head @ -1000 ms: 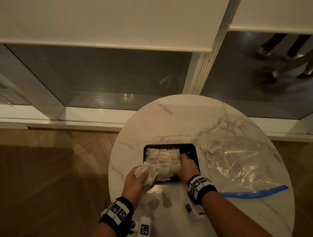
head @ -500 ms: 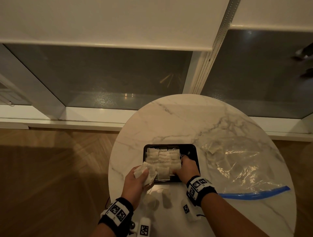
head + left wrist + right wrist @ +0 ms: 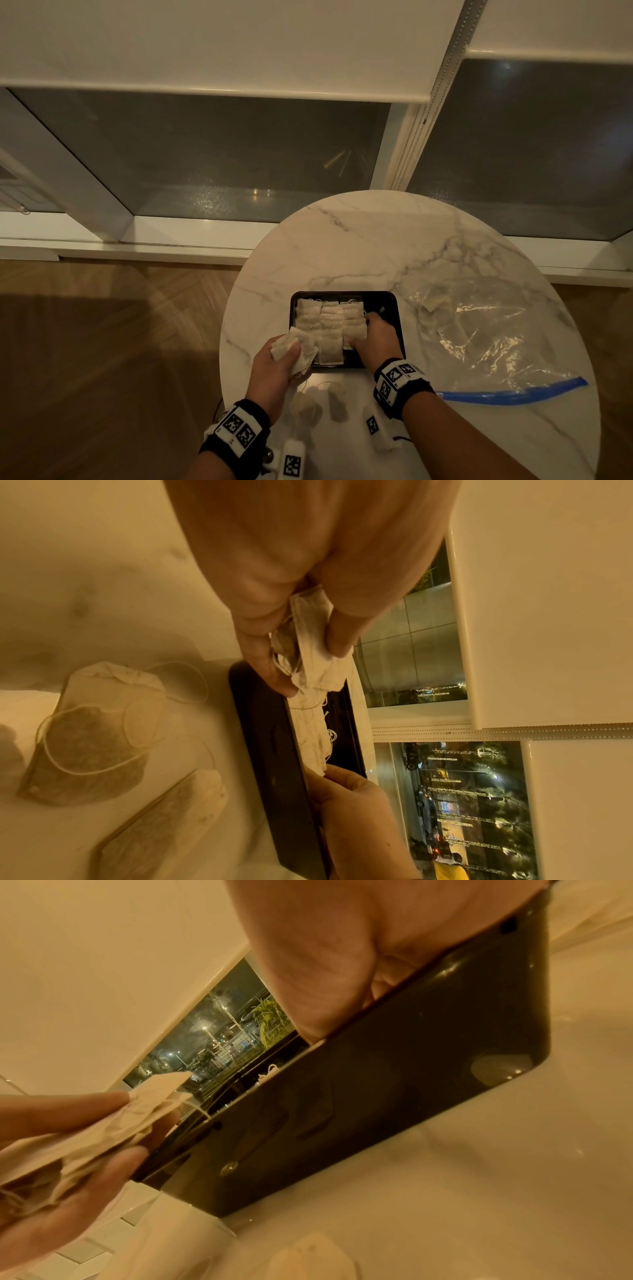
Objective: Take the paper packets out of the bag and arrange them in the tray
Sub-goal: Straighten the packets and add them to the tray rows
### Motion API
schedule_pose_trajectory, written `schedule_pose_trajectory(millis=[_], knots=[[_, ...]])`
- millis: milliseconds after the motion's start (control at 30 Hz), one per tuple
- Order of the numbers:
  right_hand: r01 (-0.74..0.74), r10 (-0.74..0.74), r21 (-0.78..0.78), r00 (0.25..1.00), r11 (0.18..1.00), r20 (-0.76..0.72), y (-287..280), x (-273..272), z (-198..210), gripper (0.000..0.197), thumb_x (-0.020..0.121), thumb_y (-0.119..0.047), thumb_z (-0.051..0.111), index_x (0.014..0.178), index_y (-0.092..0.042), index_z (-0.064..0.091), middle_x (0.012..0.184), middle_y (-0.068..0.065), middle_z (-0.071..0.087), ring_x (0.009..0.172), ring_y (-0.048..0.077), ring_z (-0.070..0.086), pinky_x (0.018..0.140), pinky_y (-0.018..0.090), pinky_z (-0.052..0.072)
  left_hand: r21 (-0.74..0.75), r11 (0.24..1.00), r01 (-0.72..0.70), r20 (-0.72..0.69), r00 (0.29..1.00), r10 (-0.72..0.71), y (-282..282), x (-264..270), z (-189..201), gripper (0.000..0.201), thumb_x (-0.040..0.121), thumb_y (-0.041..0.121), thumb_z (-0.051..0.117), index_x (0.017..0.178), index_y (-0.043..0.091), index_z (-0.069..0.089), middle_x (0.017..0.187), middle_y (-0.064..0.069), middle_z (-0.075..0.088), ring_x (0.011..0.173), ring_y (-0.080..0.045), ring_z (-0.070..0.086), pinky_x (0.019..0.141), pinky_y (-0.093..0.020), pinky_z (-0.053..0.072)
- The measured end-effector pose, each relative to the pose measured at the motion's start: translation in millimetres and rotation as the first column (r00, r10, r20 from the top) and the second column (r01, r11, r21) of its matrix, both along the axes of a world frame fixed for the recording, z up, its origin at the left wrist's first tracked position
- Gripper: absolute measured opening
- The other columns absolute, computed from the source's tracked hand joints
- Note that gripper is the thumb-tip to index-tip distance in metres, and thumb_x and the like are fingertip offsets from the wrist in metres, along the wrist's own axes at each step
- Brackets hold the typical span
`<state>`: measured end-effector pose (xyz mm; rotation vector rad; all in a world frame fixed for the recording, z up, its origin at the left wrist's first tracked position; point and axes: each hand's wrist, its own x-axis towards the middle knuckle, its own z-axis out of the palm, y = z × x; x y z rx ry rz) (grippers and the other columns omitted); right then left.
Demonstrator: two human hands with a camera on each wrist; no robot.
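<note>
Tray: black tray [image 3: 390, 308] is seen at the near centre of the round marble table [image 3: 376, 246], three rows of paper packets [image 3: 329, 318] already laid in its left and middle part.
Left hand: a bunch of packets [image 3: 298, 347] is gripped by the left hand [image 3: 274, 363] at the tray's near left corner, fingers curled round the paper.
Right hand: the right hand [image 3: 375, 337] is set on the right-hand row, fingers bent down onto the packets (whether one is pinched cannot be told).
Bag: the clear bag [image 3: 486, 335] lies flat to the right, a few packets apparently left inside.
Loose packets: two packets [image 3: 89, 739] lie on the table near the tray.
Risk: laid rows could be dragged askew by trailing strings when the right hand is lifted; the crowded bunch could slip from the left grip and scatter.
</note>
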<state>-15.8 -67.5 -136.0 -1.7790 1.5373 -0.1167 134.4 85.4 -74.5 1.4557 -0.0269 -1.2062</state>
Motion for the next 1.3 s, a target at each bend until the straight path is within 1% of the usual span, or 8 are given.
schedule_pose_trajectory(millis=[200, 367, 700, 833, 967, 1133, 1233, 1300], knots=[[0.004, -0.004, -0.009, 1.0, 1.0, 0.023, 0.6, 0.0, 1.6, 0.036, 0.079, -0.02, 0.073, 0.113, -0.018, 0.061, 0.104, 0.003, 0.07, 0.095, 0.02, 0.067, 0.081, 0.03, 0.057, 0.004, 1.0, 0.003, -0.019, 1.0, -0.003, 0.6, -0.4, 1.1, 0.025, 0.097, 0.007, 0.06, 0.122, 0.006, 0.06, 0.116, -0.022, 0.07, 0.105, -0.036, 0.07, 0.093, -0.056, 0.055], [0.0, 0.001, -0.022, 0.999, 1.0, 0.043, 1.1, -0.3, 1.5, 0.038, 0.078, -0.013, 0.072, 0.114, -0.02, 0.06, 0.104, 0.003, 0.07, 0.092, 0.018, 0.068, 0.081, 0.032, 0.058, -0.007, 1.0, 0.012, -0.002, 1.0, -0.012, 1.1, -0.7, 2.8, 0.025, 0.097, 0.009, 0.061, 0.122, 0.007, 0.061, 0.115, -0.019, 0.071, 0.101, -0.031, 0.072, 0.084, -0.045, 0.061], [-0.013, 0.018, -0.072, 0.997, 0.997, 0.073, 3.4, -5.9, 5.8, 0.048, 0.073, -0.004, 0.069, 0.118, -0.019, 0.059, 0.103, 0.005, 0.065, 0.093, 0.02, 0.063, 0.084, 0.037, 0.057, -0.025, 1.0, 0.015, -0.013, 1.0, -0.015, -2.0, -5.9, 12.3, 0.021, 0.097, 0.01, 0.061, 0.118, 0.009, 0.063, 0.111, -0.017, 0.072, 0.093, -0.027, 0.071, 0.075, -0.038, 0.061], [-0.024, 0.031, -0.072, 0.995, 0.997, 0.094, 4.7, -11.6, 5.6, 0.054, 0.071, 0.004, 0.066, 0.118, -0.022, 0.058, 0.1, 0.002, 0.064, 0.092, 0.018, 0.063, 0.084, 0.033, 0.058, -0.021, 1.0, 0.015, -0.013, 1.0, -0.016, -3.0, -7.2, 12.8, 0.021, 0.097, 0.009, 0.061, 0.118, 0.009, 0.063, 0.108, -0.016, 0.073, 0.088, -0.024, 0.073, 0.073, -0.037, 0.061], [-0.03, 0.035, -0.054, 0.995, 0.998, 0.095, 6.4, -14.4, 7.5, 0.056, 0.073, 0.005, 0.067, 0.123, -0.019, 0.057, 0.101, 0.003, 0.061, 0.088, 0.016, 0.059, 0.082, 0.027, 0.055, -0.004, 0.999, 0.037, 0.007, 0.999, -0.037, -2.3, -10.7, 11.4, 0.02, 0.097, 0.011, 0.061, 0.117, 0.011, 0.063, 0.111, -0.017, 0.071, 0.095, -0.028, 0.071, 0.07, -0.033, 0.062], [-0.031, 0.037, -0.09, 0.997, 0.995, 0.062, 5.8, -13.9, 14.8, 0.052, 0.074, 0.0, 0.067, 0.121, -0.019, 0.056, 0.107, 0.005, 0.056, 0.093, 0.021, 0.059, 0.087, 0.037, 0.056, -0.001, 0.999, 0.042, 0.024, 0.999, -0.042, -3.6, -12.0, 11.5, 0.019, 0.097, 0.011, 0.062, 0.116, 0.011, 0.064, 0.113, -0.017, 0.071, 0.101, -0.031, 0.07, 0.073, -0.036, 0.062], [-0.03, 0.041, -0.118, 0.995, 0.993, 0.088, 6.0, -13.9, 25.7, 0.048, 0.079, -0.003, 0.067, 0.123, -0.018, 0.055, 0.113, 0.004, 0.053, 0.101, 0.02, 0.057, 0.093, 0.036, 0.052, -0.014, 0.999, 0.036, 0.025, 0.999, -0.036, -5.5, -12.3, 12.8, 0.02, 0.097, 0.011, 0.062, 0.116, 0.01, 0.065, 0.111, -0.017, 0.073, 0.095, -0.028, 0.072, 0.077, -0.039, 0.061], [0.023, 0.0, -0.15, 0.989, 0.988, 0.15, 6.5, -14.2, 37.3, 0.041, 0.082, -0.007, 0.067, 0.121, -0.018, 0.058, 0.107, 0.001, 0.054, 0.095, 0.017, 0.058, 0.089, 0.032, 0.053, -0.026, 0.999, 0.033, 0.018, 0.999, -0.033, -7.8, -13.7, 14.7, 0.02, 0.096, 0.01, 0.062, 0.116, 0.008, 0.065, 0.112, -0.019, 0.072, 0.094, -0.028, 0.071, 0.081, -0.043, 0.059]])
